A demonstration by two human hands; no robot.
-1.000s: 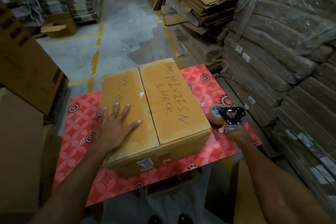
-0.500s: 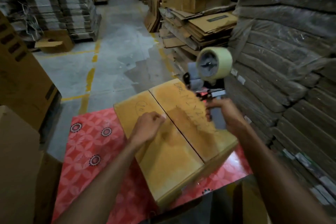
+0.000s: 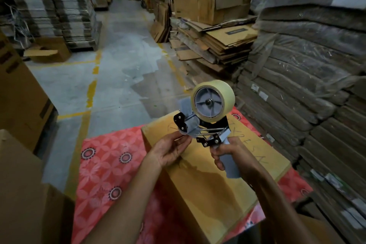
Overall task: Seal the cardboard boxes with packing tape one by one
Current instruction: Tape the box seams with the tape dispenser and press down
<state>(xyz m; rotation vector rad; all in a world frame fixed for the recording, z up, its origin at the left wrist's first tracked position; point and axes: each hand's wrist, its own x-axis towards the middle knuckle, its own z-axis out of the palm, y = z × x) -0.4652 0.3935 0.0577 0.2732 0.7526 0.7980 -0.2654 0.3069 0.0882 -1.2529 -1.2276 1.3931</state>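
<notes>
Holding a tape dispenser (image 3: 206, 127) above a cardboard box (image 3: 208, 188), a person stands at the near edge of a worktop (image 3: 107, 166) covered in a red sheet with a flower pattern. The right hand (image 3: 227, 154) is clenched around the grey handle, so that the dispenser stands upright with its roll of packing tape (image 3: 227, 95) uppermost. The left hand (image 3: 170, 150), palm turned up, brings thumb and fingertips (image 3: 185, 138) together on the dispenser's front end, just below the grey flap; whether a tape end lies between them cannot be told. The box rests on the right half of the worktop, set at an angle to its edges, one corner pointing at the far edge and another lying near the right edge. Its top is closed flat and bears handwriting, partly hidden behind the dispenser and the right hand. Beyond the far edge lies a concrete floor (image 3: 122, 53) marked with yellow lines. Stacks of flattened cardboard (image 3: 217, 45) and plastic-wrapped bundles (image 3: 309, 69) stand to the right of the worktop, a tall carton (image 3: 19, 93) to its left, and an open carton (image 3: 49, 52) on the floor farther back.
</notes>
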